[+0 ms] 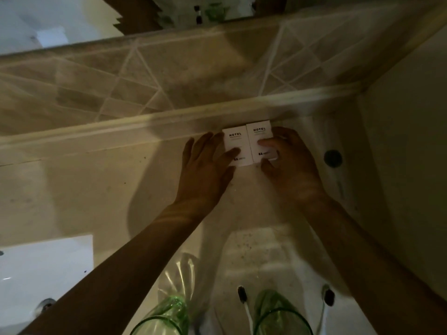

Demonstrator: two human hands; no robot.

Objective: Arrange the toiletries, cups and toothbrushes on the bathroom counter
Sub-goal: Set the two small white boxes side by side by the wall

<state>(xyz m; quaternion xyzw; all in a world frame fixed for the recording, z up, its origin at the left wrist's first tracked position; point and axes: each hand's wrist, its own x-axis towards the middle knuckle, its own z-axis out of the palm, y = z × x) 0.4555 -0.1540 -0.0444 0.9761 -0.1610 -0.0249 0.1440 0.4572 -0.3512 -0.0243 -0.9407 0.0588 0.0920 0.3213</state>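
- Two white boxes marked HOTEL lie flat, side by side and touching, at the back of the surface (72, 189) against its raised ledge: the left box (235, 146) and the right box (262, 143)
- Your left hand (205, 165) lies with fingers straight along the left box's outer edge, thumb resting on its face
- Your right hand (290, 160) presses a fingertip on the right box, thumb at its near corner, fingers loosely spread
- A dark round fitting (333, 158) sits on the surface right of your right hand, well clear of the boxes
- Nearest you stand two green glass cups: the left cup (167, 315) and the right cup (278, 315); the right cup holds a dark-headed toothbrush (242, 294), and a second toothbrush (328, 297) stands just right of it
- A white sink (36, 274) fills the lower left corner
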